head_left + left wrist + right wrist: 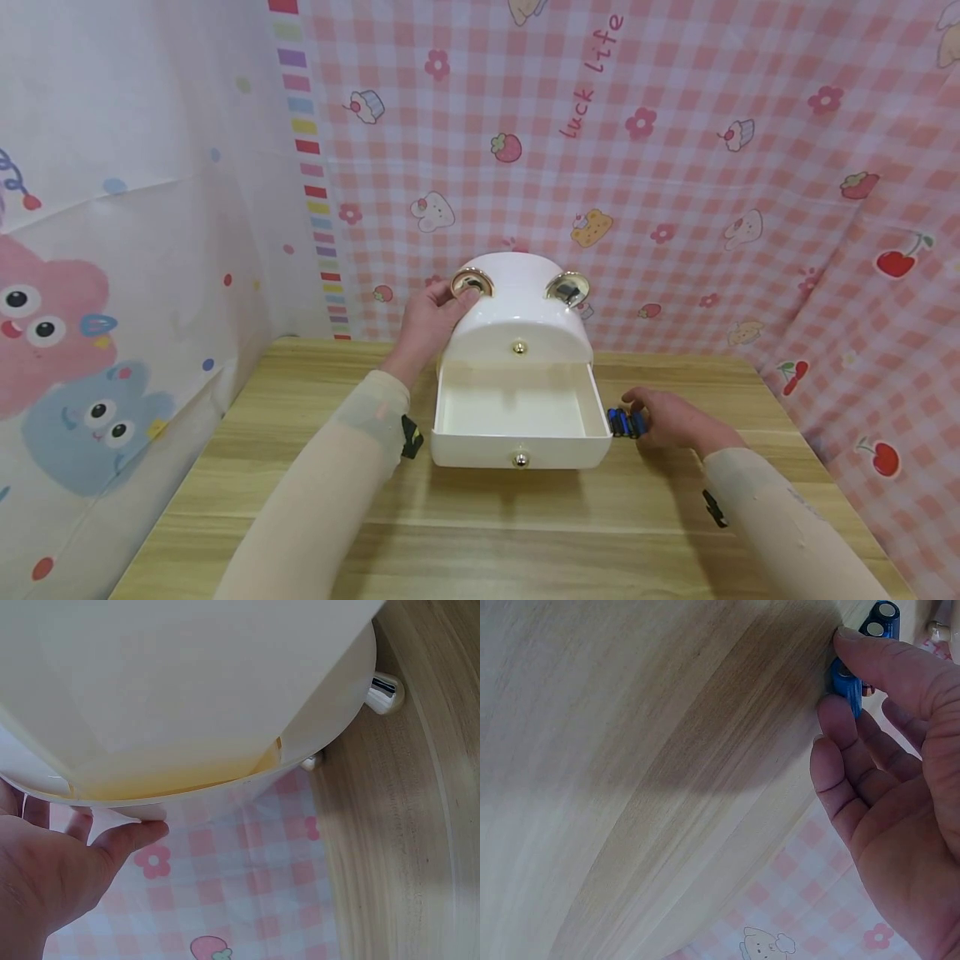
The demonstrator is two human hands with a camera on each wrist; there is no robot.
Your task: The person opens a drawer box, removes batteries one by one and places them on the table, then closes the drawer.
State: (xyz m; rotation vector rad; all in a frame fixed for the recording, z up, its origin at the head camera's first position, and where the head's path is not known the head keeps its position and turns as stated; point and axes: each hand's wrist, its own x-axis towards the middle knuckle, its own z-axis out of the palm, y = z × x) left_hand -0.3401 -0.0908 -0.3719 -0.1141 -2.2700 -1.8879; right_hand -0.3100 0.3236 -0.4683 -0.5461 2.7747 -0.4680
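The right hand (672, 421) is pinching batteries (624, 422) at its fingertips: looking stiff, slick, probably dense for their size, seemingly best taken round their sides. The left hand (433, 323) is holding the glossy, likely light box (519, 292) by an ear (461, 275).

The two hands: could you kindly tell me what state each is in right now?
Left hand: closed, holding the white drawer box near its top.
Right hand: closed, pinching a blue battery.
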